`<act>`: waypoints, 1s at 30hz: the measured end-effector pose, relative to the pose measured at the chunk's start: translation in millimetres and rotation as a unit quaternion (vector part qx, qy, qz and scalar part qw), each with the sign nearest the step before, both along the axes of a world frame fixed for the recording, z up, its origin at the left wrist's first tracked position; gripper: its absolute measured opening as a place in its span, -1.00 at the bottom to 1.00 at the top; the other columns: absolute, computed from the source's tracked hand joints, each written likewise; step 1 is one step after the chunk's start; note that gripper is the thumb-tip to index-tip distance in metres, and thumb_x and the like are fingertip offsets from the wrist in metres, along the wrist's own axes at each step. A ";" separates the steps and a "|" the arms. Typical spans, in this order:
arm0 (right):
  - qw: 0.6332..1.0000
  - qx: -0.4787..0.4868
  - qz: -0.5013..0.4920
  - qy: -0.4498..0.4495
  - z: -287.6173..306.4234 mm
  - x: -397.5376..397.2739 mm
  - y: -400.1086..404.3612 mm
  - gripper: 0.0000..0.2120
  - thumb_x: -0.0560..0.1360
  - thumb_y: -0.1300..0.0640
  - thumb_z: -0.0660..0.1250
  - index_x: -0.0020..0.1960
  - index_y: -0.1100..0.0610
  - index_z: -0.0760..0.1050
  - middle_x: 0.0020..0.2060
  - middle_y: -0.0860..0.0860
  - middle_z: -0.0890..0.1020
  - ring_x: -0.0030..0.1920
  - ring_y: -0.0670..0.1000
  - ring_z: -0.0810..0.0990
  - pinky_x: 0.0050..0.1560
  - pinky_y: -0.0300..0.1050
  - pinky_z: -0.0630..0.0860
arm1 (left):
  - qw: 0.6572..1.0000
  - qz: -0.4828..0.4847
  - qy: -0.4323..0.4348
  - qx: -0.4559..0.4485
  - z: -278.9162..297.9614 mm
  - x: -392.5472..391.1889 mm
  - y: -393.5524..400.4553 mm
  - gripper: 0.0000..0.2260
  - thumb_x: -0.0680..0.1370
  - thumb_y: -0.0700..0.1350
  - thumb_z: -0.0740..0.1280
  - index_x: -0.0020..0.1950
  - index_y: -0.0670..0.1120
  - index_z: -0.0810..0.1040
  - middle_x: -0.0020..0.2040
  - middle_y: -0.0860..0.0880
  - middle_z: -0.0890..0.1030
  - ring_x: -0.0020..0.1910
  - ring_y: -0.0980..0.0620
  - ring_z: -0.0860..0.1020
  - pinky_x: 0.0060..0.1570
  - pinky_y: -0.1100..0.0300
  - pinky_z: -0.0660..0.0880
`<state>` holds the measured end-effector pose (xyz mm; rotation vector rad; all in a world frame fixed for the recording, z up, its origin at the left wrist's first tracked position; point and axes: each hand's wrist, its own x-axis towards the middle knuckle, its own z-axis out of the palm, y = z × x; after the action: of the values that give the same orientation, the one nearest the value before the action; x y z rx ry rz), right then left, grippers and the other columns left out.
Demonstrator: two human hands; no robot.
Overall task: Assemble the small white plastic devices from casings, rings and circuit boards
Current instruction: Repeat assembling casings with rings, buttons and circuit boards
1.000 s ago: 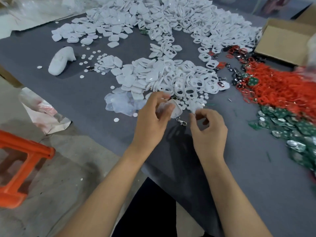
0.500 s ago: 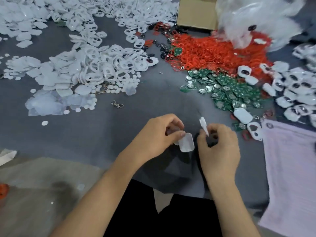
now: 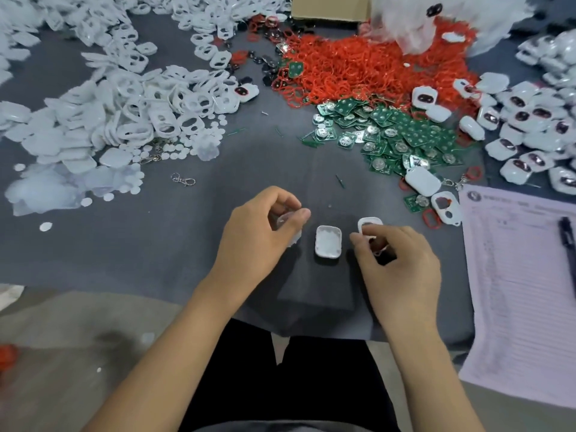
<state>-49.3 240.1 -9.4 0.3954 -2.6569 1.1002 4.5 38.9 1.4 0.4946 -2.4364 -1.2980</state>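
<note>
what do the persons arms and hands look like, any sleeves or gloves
Both forearms are bare right up to the bottom edge of the head view: no sleeve shows on either. The left hand and right hand wear no gloves, and no ring, watch or wristband shows on the fingers or wrists. Below the arms, dark clothing covers the lap.

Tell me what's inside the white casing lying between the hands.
The casing lies open side up on the grey mat. Only its white inner floor shows, with blurred pale lumps; no board or ring visible inside.
</note>
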 end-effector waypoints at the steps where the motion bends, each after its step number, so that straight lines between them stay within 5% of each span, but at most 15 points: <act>1: 1.000 -0.007 0.005 -0.006 1.3 1.0 -0.7 -0.91 0.50 -0.01 0.49 -0.05 -0.01 0.71 -0.23 -0.10 0.61 -0.15 0.03 0.56 -0.11 -0.07 0.44 | 1.000 -0.003 -0.006 0.007 0.4 -0.2 0.3 -0.90 0.55 0.14 0.47 -0.04 0.17 0.60 -0.20 0.17 0.66 -0.17 0.13 0.64 -0.16 0.26 0.54; 7: 0.989 -0.147 0.011 -0.026 5.6 -4.9 13.2 -0.87 0.60 0.00 0.38 -0.12 -0.11 0.64 -0.26 -0.08 0.61 -0.22 -0.04 0.56 -0.17 -0.31 0.43 | 0.998 -0.046 -0.035 0.012 6.7 0.2 -5.1 -0.87 0.54 0.21 0.46 -0.03 0.23 0.59 -0.28 0.15 0.64 -0.31 0.19 0.57 -0.31 0.40 0.43; 11: 0.998 -0.012 0.053 0.011 -0.2 -12.9 23.5 -0.81 0.57 0.15 0.40 0.15 -0.01 0.64 -0.02 -0.09 0.55 0.05 0.03 0.47 0.09 -0.20 0.38 | 0.995 -0.053 -0.030 -0.080 7.1 1.3 -5.7 -0.77 0.54 0.21 0.43 0.12 0.16 0.60 -0.05 0.21 0.61 -0.03 0.24 0.54 -0.08 0.36 0.42; 15: 0.995 0.007 0.098 0.027 -1.2 -13.6 22.0 -0.82 0.46 0.19 0.34 0.03 0.00 0.55 0.05 -0.15 0.58 0.08 -0.04 0.44 0.11 -0.26 0.36 | 0.990 -0.053 0.016 -0.127 3.3 10.1 -3.7 -0.84 0.60 0.11 0.39 0.07 0.05 0.61 -0.05 0.18 0.53 -0.03 0.19 0.49 -0.05 0.35 0.40; 23: 0.990 0.057 0.111 0.061 -3.4 -15.0 14.5 -0.88 0.53 0.02 0.42 0.02 0.03 0.67 -0.12 -0.06 0.57 -0.10 0.07 0.46 -0.05 0.05 0.46 | 0.974 -0.104 0.024 -0.202 -7.7 24.1 -3.4 -0.74 0.48 0.17 0.50 0.02 0.04 0.63 -0.03 0.15 0.53 0.01 0.09 0.44 0.09 0.10 0.45; 30: 0.988 0.060 0.121 0.073 1.0 -10.5 13.9 -0.81 0.51 -0.13 0.44 -0.03 -0.03 0.73 -0.30 -0.10 0.47 -0.21 0.01 0.43 -0.14 0.03 0.34 | 0.968 -0.140 0.037 -0.207 -7.8 21.2 -7.2 -0.83 0.52 0.03 0.54 0.05 0.04 0.66 0.05 0.17 0.58 0.09 0.05 0.51 0.07 -0.04 0.49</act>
<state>-59.8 254.0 -8.4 0.8073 -2.6009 0.9341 25.6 31.7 -6.3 -0.0087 -2.6808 -0.8369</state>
